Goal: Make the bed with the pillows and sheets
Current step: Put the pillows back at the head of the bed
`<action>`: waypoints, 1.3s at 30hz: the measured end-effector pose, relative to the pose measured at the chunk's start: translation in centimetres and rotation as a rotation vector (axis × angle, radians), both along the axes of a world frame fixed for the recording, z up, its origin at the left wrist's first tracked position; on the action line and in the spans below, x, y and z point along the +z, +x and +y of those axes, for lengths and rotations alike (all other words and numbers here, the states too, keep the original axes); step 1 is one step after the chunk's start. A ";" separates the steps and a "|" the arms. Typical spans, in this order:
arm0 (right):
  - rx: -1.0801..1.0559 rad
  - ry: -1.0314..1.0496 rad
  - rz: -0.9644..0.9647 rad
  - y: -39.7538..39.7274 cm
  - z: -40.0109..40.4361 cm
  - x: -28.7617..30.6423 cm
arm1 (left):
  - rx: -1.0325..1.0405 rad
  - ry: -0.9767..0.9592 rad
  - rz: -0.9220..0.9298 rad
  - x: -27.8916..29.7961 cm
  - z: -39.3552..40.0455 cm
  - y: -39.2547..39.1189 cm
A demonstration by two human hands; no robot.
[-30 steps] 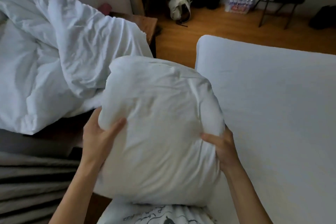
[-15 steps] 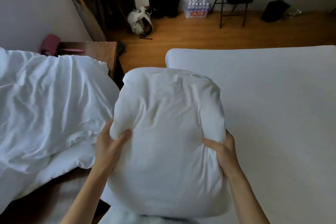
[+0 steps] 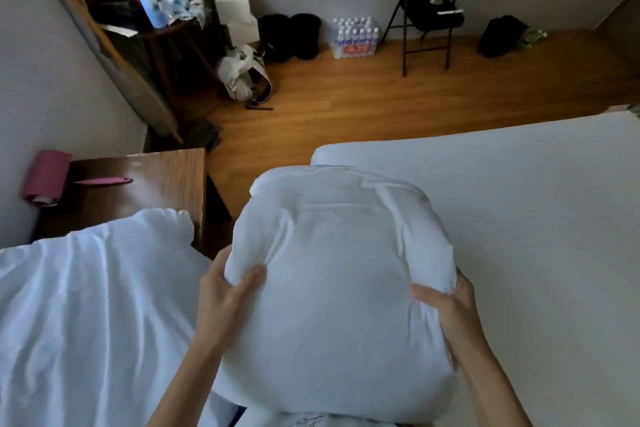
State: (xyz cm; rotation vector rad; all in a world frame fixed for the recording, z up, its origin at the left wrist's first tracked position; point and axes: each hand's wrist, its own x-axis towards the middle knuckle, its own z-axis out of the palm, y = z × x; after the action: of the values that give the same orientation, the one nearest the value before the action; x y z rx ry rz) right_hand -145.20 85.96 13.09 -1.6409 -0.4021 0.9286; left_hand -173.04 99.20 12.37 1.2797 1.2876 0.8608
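Observation:
A plump white pillow [image 3: 336, 288] is held up in front of me, its far end over the near left corner of the bed [image 3: 519, 218], which carries a smooth white fitted sheet. My left hand [image 3: 225, 298] grips the pillow's left edge with the thumb on top. My right hand [image 3: 446, 305] grips the right edge the same way. A crumpled white duvet [image 3: 90, 315] lies heaped to the left, below the pillow's level.
A dark wooden nightstand [image 3: 152, 184] stands left of the bed with a pink roll [image 3: 46, 177] and a pink-handled tool on it. Beyond lie wooden floor, a black folding chair [image 3: 429, 10] with a kettle, a water-bottle pack [image 3: 355, 38], bags and a cluttered shelf.
The view has swung right and up, so the duvet has slid to the left and more floor shows. The pillow stays held in both hands, now carried toward the bed's corner.

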 end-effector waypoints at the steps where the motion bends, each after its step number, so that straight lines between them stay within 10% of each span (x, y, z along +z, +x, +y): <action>1: 0.013 0.003 -0.003 0.6 2.6 -0.2 | 0.014 -0.004 0.002 -0.2 2.3 0.5; 19: 0.302 0.012 0.056 11.8 48.8 -0.9 | 0.296 0.020 0.024 0.0 40.1 9.6; 39: -0.409 -0.059 0.141 24.9 80.2 -2.4 | -0.363 -0.061 0.027 -0.5 89.7 32.3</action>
State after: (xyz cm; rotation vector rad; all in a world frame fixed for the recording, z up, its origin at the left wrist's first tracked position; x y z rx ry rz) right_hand -120.27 166.14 10.65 -1.6182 0.0594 0.7440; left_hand -140.73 188.88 11.87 1.4238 1.0497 0.5447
